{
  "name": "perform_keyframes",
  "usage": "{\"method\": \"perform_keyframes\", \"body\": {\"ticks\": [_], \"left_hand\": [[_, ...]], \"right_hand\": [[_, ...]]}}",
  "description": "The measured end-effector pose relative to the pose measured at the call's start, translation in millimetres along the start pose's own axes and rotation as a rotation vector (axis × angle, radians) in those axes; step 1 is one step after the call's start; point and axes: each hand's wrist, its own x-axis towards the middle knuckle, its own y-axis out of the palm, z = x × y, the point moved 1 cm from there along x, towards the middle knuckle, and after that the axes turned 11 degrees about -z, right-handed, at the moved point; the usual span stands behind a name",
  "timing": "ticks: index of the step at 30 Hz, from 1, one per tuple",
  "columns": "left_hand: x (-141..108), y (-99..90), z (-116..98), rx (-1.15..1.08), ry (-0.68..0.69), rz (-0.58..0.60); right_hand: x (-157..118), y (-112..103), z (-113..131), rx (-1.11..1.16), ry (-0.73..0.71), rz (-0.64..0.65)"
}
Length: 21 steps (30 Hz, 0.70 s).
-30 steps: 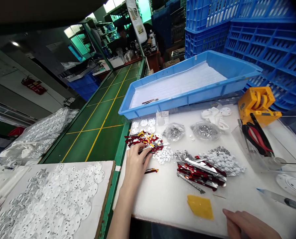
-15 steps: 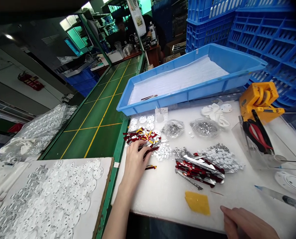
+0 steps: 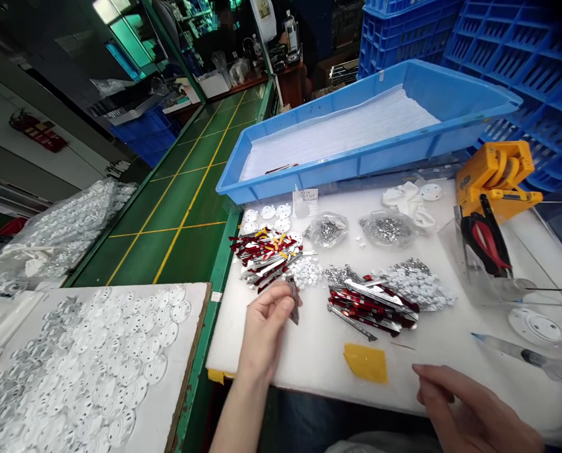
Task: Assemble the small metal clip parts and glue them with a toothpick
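Between thumb and fingers, my left hand (image 3: pixel 266 324) pinches a small dark metal strip (image 3: pixel 294 302), held above the white work surface. Just beyond it lies a pile of red, silver and yellow strips (image 3: pixel 264 258), beside a heap of small white pieces (image 3: pixel 305 272). My right hand (image 3: pixel 464 402) is at the front edge, fingers pressed together; whether it holds something small I cannot make out. Near it lie a yellow piece (image 3: pixel 365 363) and a thin brown sliver (image 3: pixel 403 346). A second pile of red and silver strips (image 3: pixel 372 305) sits in the middle.
A blue tray (image 3: pixel 356 167) of white sheets stands at the back. To the right are a yellow tape dispenser (image 3: pixel 495 179), pliers (image 3: pixel 486 242) and a syringe (image 3: pixel 521 355). A board of white discs (image 3: pixel 200 308) is on the left. Behind sits a person.
My left hand has drawn back from the left pile and now has a strip between its fingers. My right hand has shifted slightly up and left in view. The camera view has tilted down a little.
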Motion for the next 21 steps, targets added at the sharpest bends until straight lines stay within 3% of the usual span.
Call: {"method": "perform_keyframes", "body": {"ticks": [4, 6, 8, 12, 15, 18, 21], "left_hand": [[-46, 28.2, 7, -0.258, -0.296, 0.007], [-61, 35.9, 6, -0.347, -0.412, 0.026], [-70, 38.4, 3, -0.318, -0.385, 0.060], [-73, 34.3, -1, -0.189, -0.199, 0.072], [-69, 29.3, 4, -0.209, -0.213, 0.111], [-64, 21.5, 13, -0.220, -0.269, 0.076], [-64, 10.6, 21, -0.194, -0.284, -0.080]], "right_hand": [[22, 14, 39, 0.195, 0.145, 0.107], [38, 28, 58, 0.314, 0.133, 0.175], [51, 40, 68, 0.364, 0.130, 0.233], [55, 48, 67, 0.341, 0.188, 0.322], [49, 45, 61, 0.349, 0.237, 0.381], [44, 38, 52, 0.317, 0.285, 0.327], [40, 25, 40, 0.251, 0.310, 0.209]]}}
